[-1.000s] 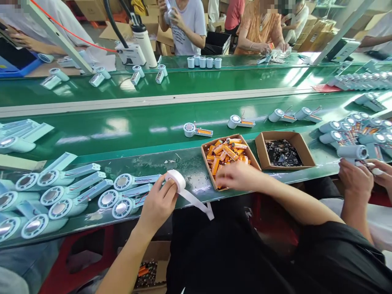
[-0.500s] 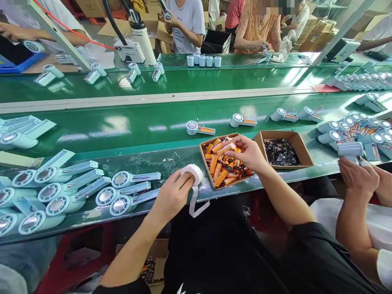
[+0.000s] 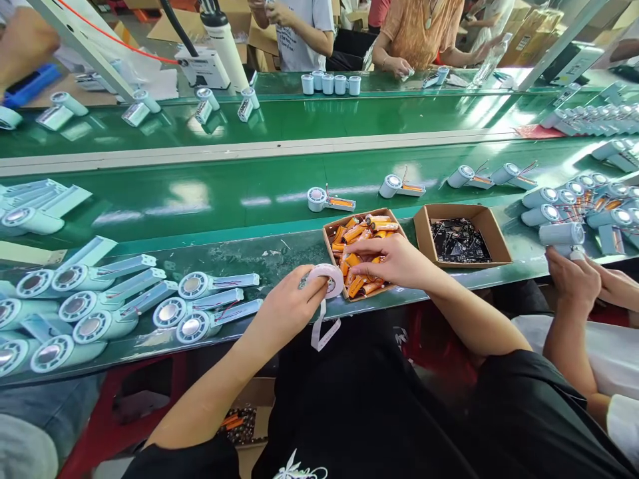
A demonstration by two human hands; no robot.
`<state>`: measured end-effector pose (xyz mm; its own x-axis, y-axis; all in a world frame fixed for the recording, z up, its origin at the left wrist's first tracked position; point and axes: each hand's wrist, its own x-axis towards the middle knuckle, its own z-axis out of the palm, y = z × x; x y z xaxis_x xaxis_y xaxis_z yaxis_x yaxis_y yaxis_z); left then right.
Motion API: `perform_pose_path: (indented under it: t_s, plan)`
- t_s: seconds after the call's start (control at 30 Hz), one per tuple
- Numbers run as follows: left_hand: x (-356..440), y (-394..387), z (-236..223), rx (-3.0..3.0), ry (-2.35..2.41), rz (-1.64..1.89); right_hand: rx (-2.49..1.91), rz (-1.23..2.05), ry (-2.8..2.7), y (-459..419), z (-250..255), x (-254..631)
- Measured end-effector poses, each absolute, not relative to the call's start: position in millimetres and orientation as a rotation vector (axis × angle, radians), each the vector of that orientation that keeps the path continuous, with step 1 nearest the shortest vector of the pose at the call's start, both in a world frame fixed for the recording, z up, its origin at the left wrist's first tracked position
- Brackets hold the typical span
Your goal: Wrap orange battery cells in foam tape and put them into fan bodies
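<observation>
Long green surface [image 3: 279, 256] spans the frame, its near edge climbing gently from lower left toward the right. Light-blue housings [image 3: 192, 328] bunched on it at left, round ends toward lower left, narrow trays running off to the right and slightly up. Cardboard box [image 3: 499, 236] right of centre holds small dark parts; just left of it a smaller box [image 3: 327, 238] heaped with orange cells. Left hand [image 3: 287, 303], mid-frame, grasping a tape roll [image 3: 321, 271], fingers into the core. Right hand [image 3: 397, 259] over the smaller box, thumb and fingers curved in among the cells, pointing left; whether one is gripped, cannot tell. Tape roll at centre, near the smaller box's left wall: white, flat ring, broad face tipped up to the camera, outline widest roughly left to right. Loose strip [image 3: 318, 332] drops from its underside, then folds up toward the right, thin and white, over the person's black top. Orange cells [image 3: 355, 233]: slim cylinders, glossy wrap, some ends dark; long axes mixed, several slanting lower left to upper right, those at the box's upper right nearly level.
</observation>
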<state>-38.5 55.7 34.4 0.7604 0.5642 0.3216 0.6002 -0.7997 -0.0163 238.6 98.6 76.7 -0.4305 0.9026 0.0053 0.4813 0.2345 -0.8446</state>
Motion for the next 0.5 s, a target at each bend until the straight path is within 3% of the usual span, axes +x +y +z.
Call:
perform_pose_path:
  t_s: [0.23, 0.5]
  plan:
    - [-33.0, 51.6, 39.0, -2.827, -0.995, -0.456, -1.279, 1.14, -2.036, 92.1, 62.0, 228.0]
    - [-17.1, 40.7, 27.3, -2.645, -1.133, -0.644, -1.06, 1.291, -1.24, 84.9, 29.8, 200.0]
